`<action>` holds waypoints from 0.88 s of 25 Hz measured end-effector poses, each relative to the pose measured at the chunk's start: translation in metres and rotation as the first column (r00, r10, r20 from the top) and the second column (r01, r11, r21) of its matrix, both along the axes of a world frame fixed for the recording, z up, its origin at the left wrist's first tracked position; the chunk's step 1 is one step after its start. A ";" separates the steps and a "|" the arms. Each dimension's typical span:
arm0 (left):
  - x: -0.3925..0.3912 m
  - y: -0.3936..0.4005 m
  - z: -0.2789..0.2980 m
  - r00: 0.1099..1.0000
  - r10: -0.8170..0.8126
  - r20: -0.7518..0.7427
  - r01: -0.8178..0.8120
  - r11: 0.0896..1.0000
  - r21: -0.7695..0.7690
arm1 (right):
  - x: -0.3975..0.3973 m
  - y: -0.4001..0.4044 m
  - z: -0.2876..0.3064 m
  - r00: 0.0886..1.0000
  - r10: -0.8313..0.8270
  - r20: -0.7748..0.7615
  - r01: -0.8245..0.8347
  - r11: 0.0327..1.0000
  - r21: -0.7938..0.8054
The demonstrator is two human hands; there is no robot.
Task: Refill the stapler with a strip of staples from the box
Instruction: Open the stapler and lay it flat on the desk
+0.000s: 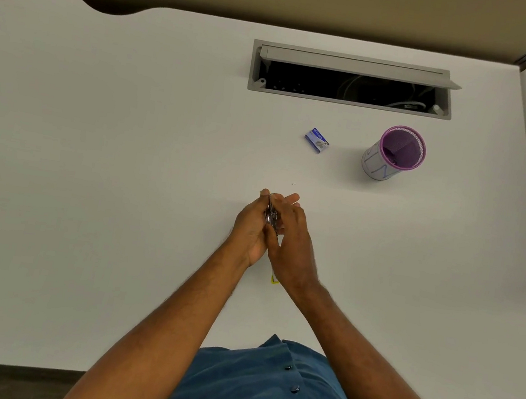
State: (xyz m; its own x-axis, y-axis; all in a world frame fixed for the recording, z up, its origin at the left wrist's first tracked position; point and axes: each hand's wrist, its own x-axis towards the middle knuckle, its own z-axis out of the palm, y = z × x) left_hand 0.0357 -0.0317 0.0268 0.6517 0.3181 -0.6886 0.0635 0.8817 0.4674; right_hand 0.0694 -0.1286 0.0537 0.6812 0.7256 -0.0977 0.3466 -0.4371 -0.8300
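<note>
Stapler held in both hands above the middle of the white surface.

The stapler [271, 214] shows only as a strip of bright metal between the palms; the left hand [251, 228] cups it from the side and the right hand [290, 237] folds over it, the fingers [290, 199] of both closed around it. It looks small, stiff and light, with smooth metal likely to slip, so gripping the body by its sides while working the top seems safest. A yellow bit [274, 279] peeks below the right wrist. The staple box [316, 140] lies well beyond on the surface [94, 141], beside a purple mesh cup [393, 153].
</note>
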 end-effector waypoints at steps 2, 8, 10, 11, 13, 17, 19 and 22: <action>0.000 0.000 -0.001 1.000 0.014 -0.002 -0.014 1.000 -0.009 | 0.002 0.000 -0.002 1.000 -0.006 -0.024 0.006 1.000 -0.007; 0.000 0.000 -0.006 0.999 0.036 -0.034 -0.036 0.999 -0.001 | 0.002 -0.002 -0.014 0.995 -0.049 -0.092 0.054 0.998 0.042; 0.000 -0.001 -0.009 0.997 0.045 -0.065 -0.045 0.999 -0.001 | 0.001 -0.002 -0.017 0.986 -0.079 -0.149 0.087 0.995 0.046; 0.001 -0.002 -0.010 0.995 0.052 -0.087 -0.053 0.999 -0.004 | 0.001 -0.002 -0.018 0.978 -0.098 -0.184 0.107 0.993 0.041; 0.001 -0.003 -0.012 0.989 0.077 -0.126 -0.080 0.997 -0.016 | 0.001 -0.002 -0.021 0.962 -0.140 -0.232 0.149 0.989 0.018; 0.004 0.000 -0.014 0.978 0.155 -0.142 -0.157 0.988 -0.001 | 0.005 -0.003 -0.026 0.870 -0.291 -0.398 0.299 0.953 -0.044; 0.004 0.001 -0.014 0.980 0.142 -0.142 -0.135 0.989 0.054 | 0.007 -0.002 -0.027 0.767 -0.365 -0.527 0.374 0.923 -0.094; 0.006 0.001 -0.012 0.984 0.096 -0.153 -0.085 0.994 0.075 | 0.009 0.000 -0.028 0.673 -0.391 -0.628 0.425 0.899 -0.104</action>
State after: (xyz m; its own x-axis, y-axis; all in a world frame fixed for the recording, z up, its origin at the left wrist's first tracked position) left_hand 0.0418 -0.0309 0.0146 0.5044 0.4199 -0.7545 0.0620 0.8539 0.5167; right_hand 0.0782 -0.1287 0.0258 0.7076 0.4057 -0.5786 -0.4550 -0.3650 -0.8123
